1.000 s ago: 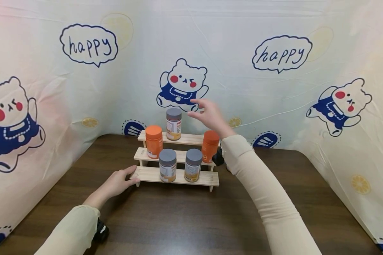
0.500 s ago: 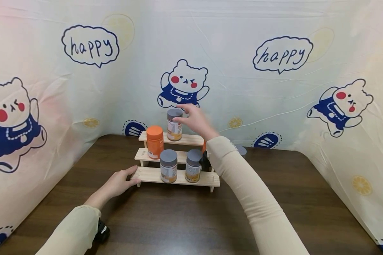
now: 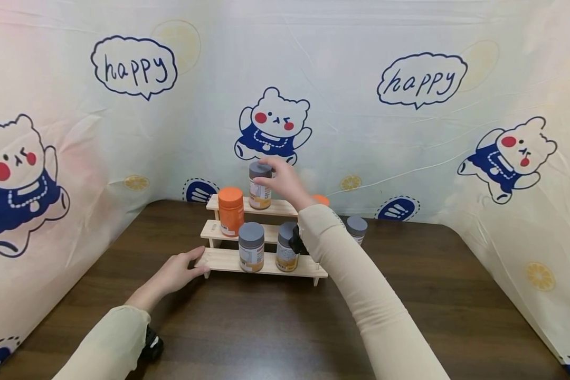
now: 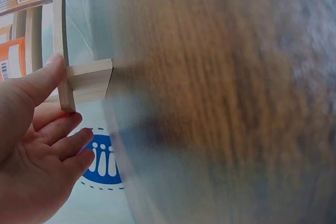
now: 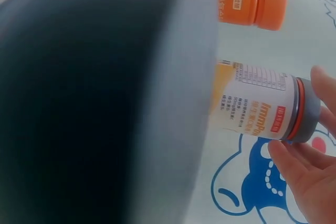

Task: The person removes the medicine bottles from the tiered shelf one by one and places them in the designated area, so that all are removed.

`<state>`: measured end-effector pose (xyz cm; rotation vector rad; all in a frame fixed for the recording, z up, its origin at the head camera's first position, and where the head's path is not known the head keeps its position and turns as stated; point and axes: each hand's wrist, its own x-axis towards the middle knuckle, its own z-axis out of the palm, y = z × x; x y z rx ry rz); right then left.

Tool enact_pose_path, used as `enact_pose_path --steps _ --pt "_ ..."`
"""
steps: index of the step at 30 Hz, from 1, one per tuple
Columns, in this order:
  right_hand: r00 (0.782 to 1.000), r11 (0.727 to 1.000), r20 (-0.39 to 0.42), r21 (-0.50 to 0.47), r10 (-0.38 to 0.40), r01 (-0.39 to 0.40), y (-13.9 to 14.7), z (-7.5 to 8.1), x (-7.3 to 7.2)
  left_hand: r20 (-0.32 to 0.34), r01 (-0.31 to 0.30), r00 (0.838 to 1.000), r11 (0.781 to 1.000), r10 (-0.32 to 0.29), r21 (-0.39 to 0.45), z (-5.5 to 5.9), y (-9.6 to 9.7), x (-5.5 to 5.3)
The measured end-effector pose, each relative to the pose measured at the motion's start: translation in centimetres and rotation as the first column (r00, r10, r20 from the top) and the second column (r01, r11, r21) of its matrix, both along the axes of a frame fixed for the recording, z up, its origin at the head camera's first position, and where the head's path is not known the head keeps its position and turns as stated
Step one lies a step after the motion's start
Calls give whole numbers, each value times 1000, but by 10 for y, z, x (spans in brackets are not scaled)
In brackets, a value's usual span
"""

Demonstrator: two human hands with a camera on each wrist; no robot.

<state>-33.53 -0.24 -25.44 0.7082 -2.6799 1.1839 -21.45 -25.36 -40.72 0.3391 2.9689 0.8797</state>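
Observation:
A three-tier wooden rack (image 3: 266,264) stands on the table. My left hand (image 3: 173,272) pinches the left end of its lowest shelf; in the left wrist view the thumb (image 4: 44,80) lies against the plank and the other fingers are behind its end. On the top shelf a grey-lidded supplement jar (image 3: 260,196) stands upright. My right hand (image 3: 287,182) holds this jar by its lid, thumb on one side and fingers on the other, as the right wrist view shows at the jar's lid (image 5: 310,111).
An orange jar (image 3: 230,211) is on the middle shelf. Two grey-lidded jars, one left (image 3: 251,248) and one right (image 3: 286,258), stand on the lowest. Behind the right sleeve, another orange lid (image 3: 320,199) and a grey-lidded jar (image 3: 357,227) partly show. A printed curtain (image 3: 342,137) encloses the table.
My right hand has moved left, from beside the top-shelf jar to its lid, and grips it. The grey-lidded jar at the right has come into view. My left hand stays put.

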Motion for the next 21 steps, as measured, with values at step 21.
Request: enact_pose_path --steps 21 --pt "998 998 -19 -5 -68 67 -4 -3 -1 -46 13 999 1000 -14 -9 2 0 3"
